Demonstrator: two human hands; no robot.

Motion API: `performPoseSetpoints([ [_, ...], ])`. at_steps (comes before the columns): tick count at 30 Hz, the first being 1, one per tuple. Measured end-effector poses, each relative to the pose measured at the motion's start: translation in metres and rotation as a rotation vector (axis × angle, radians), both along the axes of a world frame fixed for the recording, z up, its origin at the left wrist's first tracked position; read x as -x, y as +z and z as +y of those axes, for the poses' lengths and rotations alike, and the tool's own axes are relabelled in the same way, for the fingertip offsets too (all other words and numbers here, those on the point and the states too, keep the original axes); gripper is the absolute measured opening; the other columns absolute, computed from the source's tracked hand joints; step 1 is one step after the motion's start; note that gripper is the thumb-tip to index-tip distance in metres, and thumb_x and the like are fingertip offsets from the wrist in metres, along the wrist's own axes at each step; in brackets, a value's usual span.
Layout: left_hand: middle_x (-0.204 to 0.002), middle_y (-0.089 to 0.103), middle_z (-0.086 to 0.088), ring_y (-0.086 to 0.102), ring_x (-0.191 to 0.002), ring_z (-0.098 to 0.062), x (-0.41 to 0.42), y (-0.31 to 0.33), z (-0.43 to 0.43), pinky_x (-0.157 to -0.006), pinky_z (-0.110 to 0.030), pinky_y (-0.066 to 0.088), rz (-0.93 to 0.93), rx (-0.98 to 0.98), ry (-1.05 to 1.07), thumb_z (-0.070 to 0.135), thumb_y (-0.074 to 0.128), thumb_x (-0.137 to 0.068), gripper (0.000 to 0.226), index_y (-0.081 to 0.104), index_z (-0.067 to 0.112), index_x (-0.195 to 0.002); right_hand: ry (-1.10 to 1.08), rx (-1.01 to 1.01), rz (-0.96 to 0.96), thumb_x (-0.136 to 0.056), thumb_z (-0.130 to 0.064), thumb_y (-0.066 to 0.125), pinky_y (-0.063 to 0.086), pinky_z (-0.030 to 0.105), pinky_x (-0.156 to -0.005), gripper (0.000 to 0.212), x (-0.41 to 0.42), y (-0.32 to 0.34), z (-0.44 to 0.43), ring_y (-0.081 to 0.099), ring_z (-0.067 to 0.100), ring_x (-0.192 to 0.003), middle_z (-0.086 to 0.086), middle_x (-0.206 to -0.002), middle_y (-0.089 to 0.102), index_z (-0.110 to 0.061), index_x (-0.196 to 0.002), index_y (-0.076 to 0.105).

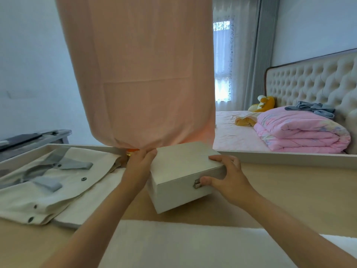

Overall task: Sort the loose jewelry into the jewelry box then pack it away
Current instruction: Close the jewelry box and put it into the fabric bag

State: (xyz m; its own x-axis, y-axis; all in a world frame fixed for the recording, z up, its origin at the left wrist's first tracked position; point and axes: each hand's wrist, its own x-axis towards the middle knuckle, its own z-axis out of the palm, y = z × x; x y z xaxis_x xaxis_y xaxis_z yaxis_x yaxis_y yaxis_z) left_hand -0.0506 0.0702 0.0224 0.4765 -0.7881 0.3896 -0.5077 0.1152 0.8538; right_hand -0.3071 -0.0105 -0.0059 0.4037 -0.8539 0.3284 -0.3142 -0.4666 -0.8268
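Observation:
A closed pale grey jewelry box (179, 171) with a small metal clasp on its front sits tilted on the wooden surface (289, 190). My left hand (140, 165) grips its left side, fingers over the top edge. On the right corner rests my right hand (226, 176), thumb beside the clasp and fingers on the lid. No loose jewelry shows.
A folded cream shirt (48, 186) with grey collar and dark buttons lies at the left. A peach cloth (143, 74) hangs just behind the box, a small orange object (132, 151) under its hem. White fabric (183, 246) lies at the near edge. A bed (241, 134) with a pink quilt stands at the right.

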Motion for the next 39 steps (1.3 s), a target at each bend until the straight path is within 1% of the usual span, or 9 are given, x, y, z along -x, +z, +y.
performPoseSetpoints([
  [5, -0.127, 0.06, 0.006, 0.055, -0.117, -0.017, -0.061, -0.005, 0.058, -0.105, -0.052, 0.044, -0.053, -0.121, 0.199, 0.069, 0.039, -0.079, 0.06, 0.064, 0.036, -0.122, 0.168, 0.007, 0.021, -0.068, -0.042, 0.089, 0.035, 0.02, -0.092, 0.067, -0.066, 0.005, 0.016, 0.042, 0.01, -0.118, -0.011, -0.129, 0.035, -0.049, -0.122, 0.051],
  [12, -0.133, 0.051, 0.001, 0.052, -0.115, -0.019, -0.111, -0.013, 0.108, -0.098, -0.043, 0.045, -0.033, -0.184, 0.381, 0.062, 0.052, -0.083, 0.046, 0.059, 0.04, -0.123, 0.339, -0.006, 0.066, -0.071, -0.039, 0.089, 0.034, 0.02, -0.098, 0.069, -0.146, 0.001, 0.015, 0.04, 0.01, -0.124, -0.009, -0.136, 0.035, -0.039, -0.13, 0.053],
  [16, -0.125, 0.056, -0.004, 0.059, -0.107, -0.023, -0.129, -0.017, 0.124, -0.093, -0.048, 0.051, -0.045, -0.195, 0.46, 0.069, 0.05, -0.071, 0.06, 0.06, 0.038, -0.122, 0.405, -0.038, 0.104, -0.069, -0.043, 0.089, 0.036, 0.028, -0.107, 0.069, -0.181, -0.006, 0.008, 0.038, 0.011, -0.128, -0.011, -0.137, 0.035, -0.043, -0.128, 0.054],
  [19, -0.125, 0.055, -0.005, 0.06, -0.094, -0.014, -0.139, -0.023, 0.132, -0.092, -0.046, 0.052, -0.06, -0.211, 0.48, 0.055, 0.063, -0.082, 0.046, 0.061, 0.034, -0.124, 0.443, -0.043, 0.127, -0.067, -0.042, 0.09, 0.033, 0.032, -0.116, 0.071, -0.196, -0.007, 0.006, 0.035, 0.011, -0.132, -0.012, -0.141, 0.035, -0.043, -0.13, 0.055],
  [24, -0.126, 0.044, -0.004, 0.054, -0.1, -0.017, -0.148, -0.032, 0.134, -0.096, -0.036, 0.045, -0.093, -0.198, 0.486, 0.044, 0.063, -0.092, 0.038, 0.059, 0.033, -0.129, 0.44, -0.059, 0.157, -0.073, -0.049, 0.085, 0.02, 0.035, -0.121, 0.082, -0.2, -0.018, 0.004, 0.017, 0.013, -0.147, -0.014, -0.16, 0.014, -0.049, -0.144, 0.043],
  [28, -0.129, 0.038, 0.002, 0.055, -0.09, -0.009, -0.134, -0.032, 0.128, -0.094, -0.029, 0.039, -0.083, -0.15, 0.475, 0.035, 0.059, -0.096, 0.041, 0.054, 0.03, -0.137, 0.332, -0.18, -0.02, -0.089, -0.061, 0.061, 0.018, 0.042, -0.121, 0.072, -0.211, -0.025, 0.028, 0.009, 0.018, -0.152, -0.01, -0.165, 0.0, -0.043, -0.152, 0.031],
  [32, -0.126, 0.043, 0.004, 0.058, -0.089, -0.008, -0.12, -0.024, 0.127, -0.089, -0.029, 0.042, -0.133, -0.103, 0.513, 0.036, 0.064, -0.092, 0.041, 0.058, 0.029, -0.132, 0.191, -0.121, -0.037, -0.062, -0.088, 0.053, 0.026, 0.049, -0.121, 0.103, -0.232, -0.02, 0.042, 0.013, 0.024, -0.15, -0.008, -0.163, 0.005, -0.04, -0.151, 0.034],
  [35, -0.128, 0.049, 0.008, 0.052, -0.112, -0.012, -0.111, -0.022, 0.129, -0.096, -0.032, 0.044, -0.269, -0.122, 0.506, 0.039, 0.064, -0.091, 0.038, 0.06, 0.033, -0.128, 0.189, -0.022, 0.064, -0.079, -0.075, 0.059, 0.02, 0.045, -0.121, 0.087, -0.239, -0.014, 0.033, 0.009, 0.024, -0.15, -0.006, -0.163, 0.009, -0.034, -0.152, 0.036],
  [39, -0.132, 0.044, 0.007, 0.055, -0.092, -0.003, -0.112, -0.029, 0.132, -0.097, -0.036, 0.047, -0.219, -0.23, 0.486, 0.047, 0.06, -0.092, 0.036, 0.059, 0.036, -0.126, 0.251, -0.039, 0.169, -0.088, -0.066, 0.058, 0.014, 0.042, -0.122, 0.078, -0.234, -0.014, 0.026, 0.004, 0.02, -0.152, -0.007, -0.166, 0.002, -0.03, -0.154, 0.037],
])
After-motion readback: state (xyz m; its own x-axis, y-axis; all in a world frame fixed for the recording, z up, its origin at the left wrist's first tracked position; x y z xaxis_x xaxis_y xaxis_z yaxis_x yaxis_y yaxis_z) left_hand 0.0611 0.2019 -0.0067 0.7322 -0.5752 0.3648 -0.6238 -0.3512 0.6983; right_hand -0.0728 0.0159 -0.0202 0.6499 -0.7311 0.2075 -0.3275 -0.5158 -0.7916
